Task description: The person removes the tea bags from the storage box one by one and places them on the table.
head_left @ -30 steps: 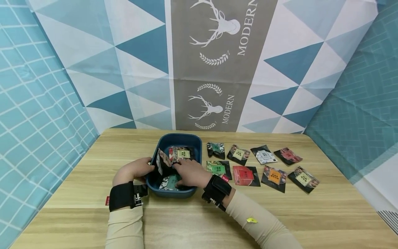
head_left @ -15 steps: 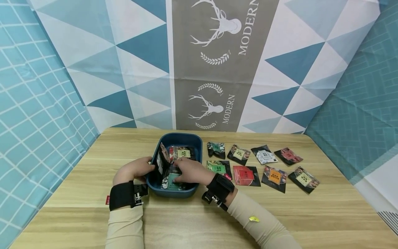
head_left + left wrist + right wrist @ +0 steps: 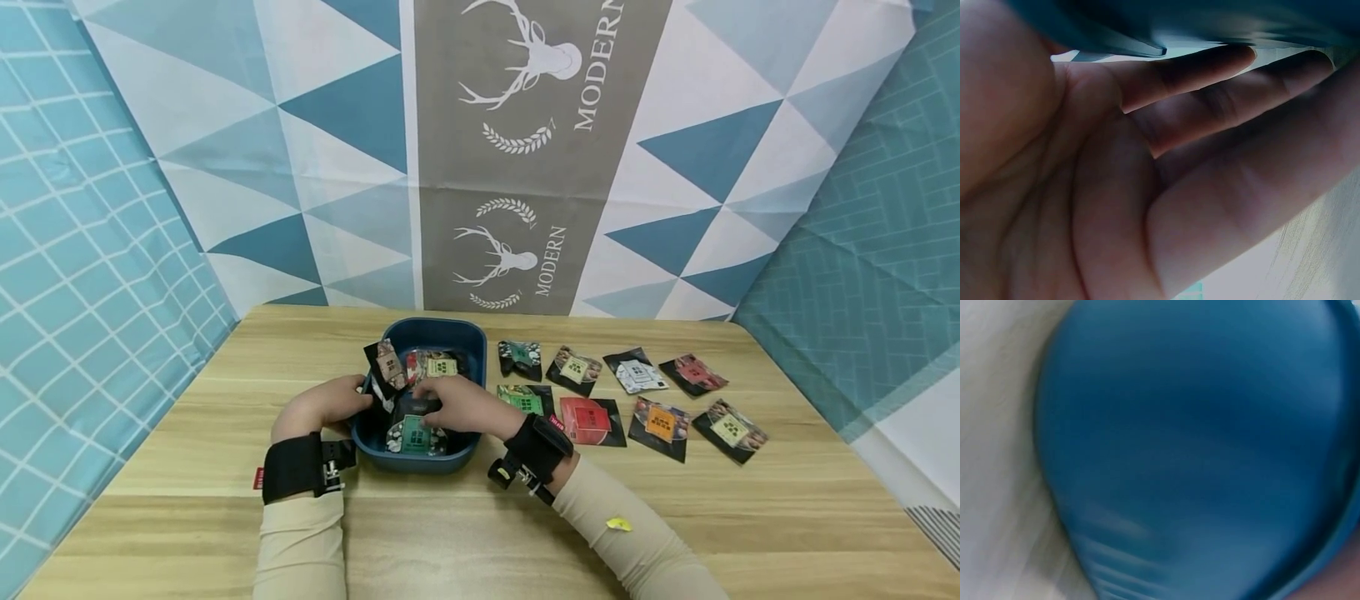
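In the head view a blue plastic bin (image 3: 442, 465) stands on the table, with packets inside. My left hand (image 3: 318, 410) holds its left rim; in the left wrist view the fingers (image 3: 1222, 103) lie along the outer wall. My right hand (image 3: 468, 407) reaches in over the right rim and pinches a black food packet with a green label (image 3: 415, 435) near its top. A packet with a brownish label (image 3: 388, 365) leans across the left rim. Behind it lies a packet with a pale yellow label (image 3: 438, 365). The right fingertips are partly hidden.
Two rows of flat packets lie right of the bin, among them one with a red label (image 3: 592, 421) and one with an orange label (image 3: 660, 427). The right forearm passes in front of the rows. A patterned backdrop (image 3: 352, 167) rises behind the table (image 3: 187, 533).
The green-labelled packet has been turned and tilted up by the right hand, which shifted slightly. The brown-labelled packet has tipped left onto the rim. My left hand has stayed put.
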Demonstrator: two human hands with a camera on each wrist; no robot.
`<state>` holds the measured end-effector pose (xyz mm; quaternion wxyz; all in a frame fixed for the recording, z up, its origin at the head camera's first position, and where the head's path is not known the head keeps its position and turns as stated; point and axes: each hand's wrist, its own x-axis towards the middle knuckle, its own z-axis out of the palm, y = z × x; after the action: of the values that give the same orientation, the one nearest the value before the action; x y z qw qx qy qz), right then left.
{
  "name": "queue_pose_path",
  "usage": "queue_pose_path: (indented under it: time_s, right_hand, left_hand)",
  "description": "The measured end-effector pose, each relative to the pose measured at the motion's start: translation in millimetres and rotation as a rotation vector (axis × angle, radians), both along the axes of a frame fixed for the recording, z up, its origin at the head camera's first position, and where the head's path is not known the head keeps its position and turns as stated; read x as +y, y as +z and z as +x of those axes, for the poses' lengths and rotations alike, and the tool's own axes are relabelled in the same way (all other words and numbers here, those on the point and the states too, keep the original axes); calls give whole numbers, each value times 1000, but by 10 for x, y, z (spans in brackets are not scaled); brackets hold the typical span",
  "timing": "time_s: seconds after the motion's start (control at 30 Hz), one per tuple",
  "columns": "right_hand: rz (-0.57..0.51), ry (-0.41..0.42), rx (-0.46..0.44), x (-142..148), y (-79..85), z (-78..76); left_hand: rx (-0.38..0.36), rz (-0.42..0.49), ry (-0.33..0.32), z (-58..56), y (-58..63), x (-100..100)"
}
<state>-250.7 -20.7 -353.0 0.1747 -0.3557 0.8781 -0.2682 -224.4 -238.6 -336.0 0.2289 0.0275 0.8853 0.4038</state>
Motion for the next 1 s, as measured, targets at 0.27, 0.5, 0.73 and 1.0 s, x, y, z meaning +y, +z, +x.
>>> queue_pose_path:
  time_s: [0.27,0.5,0.73,1.0]
  right_hand:
    - [-56,36,-26,29,19,52]
    - [-47,43,74,100,73,74]
    - [-85,0,138,189,151,35]
    - [-103,-32,168,333,340,137]
  left_hand:
    - [1,1,6,2,-3,-7]
    - [4,4,4,6,8,6]
    - [-3,24,2,4,21,-13]
    - [4,4,5,-16,-8,-5]
